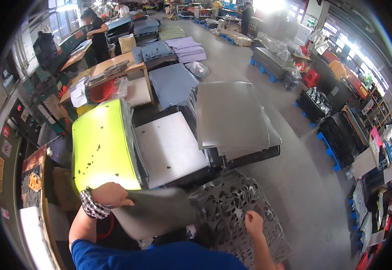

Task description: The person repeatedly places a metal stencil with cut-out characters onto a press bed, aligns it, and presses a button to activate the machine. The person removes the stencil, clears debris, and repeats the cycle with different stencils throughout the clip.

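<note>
My left hand (110,195), with a checked cloth band at the wrist, is closed on the left edge of a dark grey sheet (158,213). The sheet is smeared by motion and hangs in front of my body. My right hand (253,222) is closed, its fingers curled, over a stack of grey sheets full of punched-out holes (232,202). I cannot make out whether anything is between those fingers. Beyond the left hand lies a stack of bright yellow-green sheets (104,144) with small dark scraps on top. To its right is a stack of pale grey sheets (171,144).
A tall stack of plain grey sheets (232,114) stands ahead, above the punched ones. Blue-grey sheets (173,83) and a wooden workbench (119,63) are farther off. A person in dark clothes (99,38) works at the left. Loaded blue pallets (328,148) line the right side.
</note>
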Tool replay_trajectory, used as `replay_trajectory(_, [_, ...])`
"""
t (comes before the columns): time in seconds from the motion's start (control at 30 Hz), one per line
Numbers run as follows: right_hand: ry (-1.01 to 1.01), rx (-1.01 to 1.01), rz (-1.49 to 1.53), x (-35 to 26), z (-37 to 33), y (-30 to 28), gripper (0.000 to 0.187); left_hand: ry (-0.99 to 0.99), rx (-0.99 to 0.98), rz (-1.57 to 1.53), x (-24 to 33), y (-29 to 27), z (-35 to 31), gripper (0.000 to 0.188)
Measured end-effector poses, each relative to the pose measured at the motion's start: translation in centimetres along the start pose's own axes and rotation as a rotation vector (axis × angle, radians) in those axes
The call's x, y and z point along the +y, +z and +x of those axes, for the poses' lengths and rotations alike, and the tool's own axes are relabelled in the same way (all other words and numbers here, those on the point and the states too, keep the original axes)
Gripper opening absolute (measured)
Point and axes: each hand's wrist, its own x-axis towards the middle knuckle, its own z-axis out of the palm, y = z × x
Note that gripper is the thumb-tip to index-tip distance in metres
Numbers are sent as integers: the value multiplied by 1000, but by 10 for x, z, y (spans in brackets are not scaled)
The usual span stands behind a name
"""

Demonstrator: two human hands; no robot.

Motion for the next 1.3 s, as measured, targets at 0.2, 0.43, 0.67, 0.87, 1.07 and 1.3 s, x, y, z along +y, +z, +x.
replay_trajectory(0.2, [-240, -285, 387, -156, 21, 53, 30, 256, -249, -115, 67, 35, -70, 58])
replay_trajectory(0.43, [-923, -1021, 1012, -369, -72, 110, 32, 406, -300, -166, 134, 81, -170, 21])
replay_trajectory(0.67, [-956, -1964, 893, -446, -244, 117, 68, -105, -316, -274, 206, 149, -346, 37])
replay_trajectory(0.87, [-1547, -1362, 1406, -501, -296, 94, 54, -582, -203, -457, 280, 161, -471, 20])
replay_trajectory(1.07, [-1938, -1171, 1335, -549, -258, 50, 42, -926, -83, -348, 315, 124, -499, 20])
replay_trajectory(1.3, [-2377, -1530, 640, -632, -183, 52, 38, -1041, 254, -558, 322, 92, -475, 15])
